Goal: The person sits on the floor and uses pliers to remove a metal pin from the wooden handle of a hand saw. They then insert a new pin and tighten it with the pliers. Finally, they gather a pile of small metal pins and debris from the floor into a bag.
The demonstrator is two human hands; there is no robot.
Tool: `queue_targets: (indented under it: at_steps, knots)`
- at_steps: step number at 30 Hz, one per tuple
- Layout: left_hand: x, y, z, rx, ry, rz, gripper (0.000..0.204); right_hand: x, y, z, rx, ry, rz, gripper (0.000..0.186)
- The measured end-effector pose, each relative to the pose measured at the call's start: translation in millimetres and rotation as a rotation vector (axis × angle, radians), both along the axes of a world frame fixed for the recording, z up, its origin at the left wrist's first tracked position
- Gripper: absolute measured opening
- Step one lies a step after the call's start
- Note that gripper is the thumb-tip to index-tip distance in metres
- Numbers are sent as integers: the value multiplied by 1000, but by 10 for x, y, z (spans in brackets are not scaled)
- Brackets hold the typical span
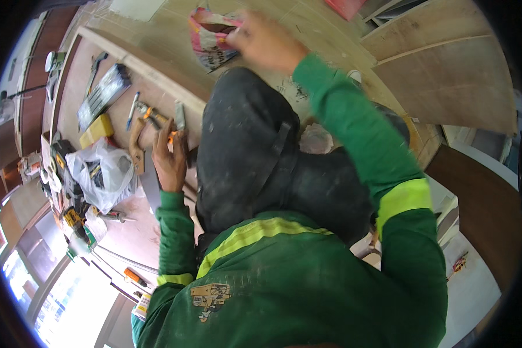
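My left hand [170,155] rests over the workbench on the left, its fingers curled round a flat-bladed tool [180,114] with an orange handle and a grey blade. A wooden-handled saw [136,145] lies just beside that hand, its blade partly hidden. My right hand [267,43] reaches far forward over the floor and is smeared by motion. Its fingertips are at the edge of a pink and white printed bag [206,40], which stands open. Whether they grip the bag I cannot make out.
Pliers [151,116], a pen [132,110], a yellow block [97,131] and a white plastic bag [101,174] lie on the bench, with a yellow drill [74,220] nearer me. A raised wooden rim [139,66] edges the bench. Wooden panels [446,75] stand at the right.
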State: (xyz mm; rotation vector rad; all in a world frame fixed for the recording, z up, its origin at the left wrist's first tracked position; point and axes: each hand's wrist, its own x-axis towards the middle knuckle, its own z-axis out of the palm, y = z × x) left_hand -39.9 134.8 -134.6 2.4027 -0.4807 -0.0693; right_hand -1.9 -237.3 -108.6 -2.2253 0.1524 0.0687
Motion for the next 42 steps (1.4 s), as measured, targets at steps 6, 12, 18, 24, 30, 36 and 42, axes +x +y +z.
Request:
queue_targets:
  at_steps: [6,12,18,24,30,36,42]
  knots:
    - [1155,-1092,-662,318,-240,-388,36,634,-3262,-1736,-533,-21,-50,37]
    - [997,-1374,-678,699,-33,-208,29,124,-4397,-3919,-549,313,88,41]
    - [1068,-1276,-900,762,-170,-179,28,-171,-4279,-5024,-754,-88,-128,41]
    - [1143,-1523,-726,742,60,-97,32,296,-4181,-5099,-759,142,-200,77]
    - [1208,-1543,-721,782,96,-93,30,298,-4051,-5212,-755,108,-271,88]
    - [1160,-1663,-710,838,155,-27,43,297,-4072,-5284,-829,122,-265,88]
    - [1097,-1706,-650,908,239,49,67,299,-4035,-5141,-774,-20,-236,86]
